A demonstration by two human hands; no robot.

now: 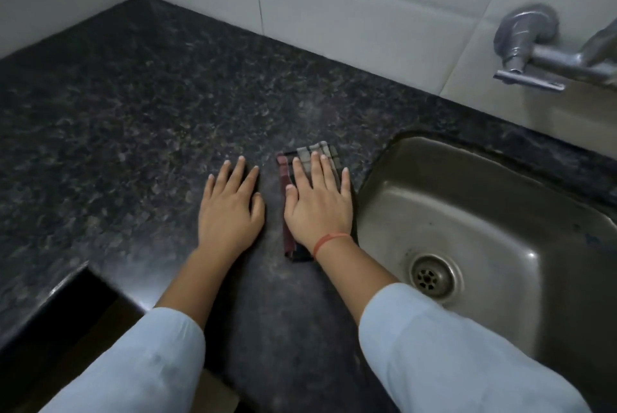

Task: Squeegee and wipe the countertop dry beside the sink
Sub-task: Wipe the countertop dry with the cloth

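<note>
One cloth (320, 154) — under right hand (319, 209).

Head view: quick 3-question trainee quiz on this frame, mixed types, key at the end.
1. True or false: the left hand rests on the cloth.
2. Which side of the cloth is the sink on?
A) the person's left
B) the person's right
C) behind it, against the wall
3. Fill in: the right hand lies flat, fingers spread, on the folded checked ____.

Key:
1. False: it lies flat on the bare countertop, beside the cloth.
2. B
3. cloth
</note>
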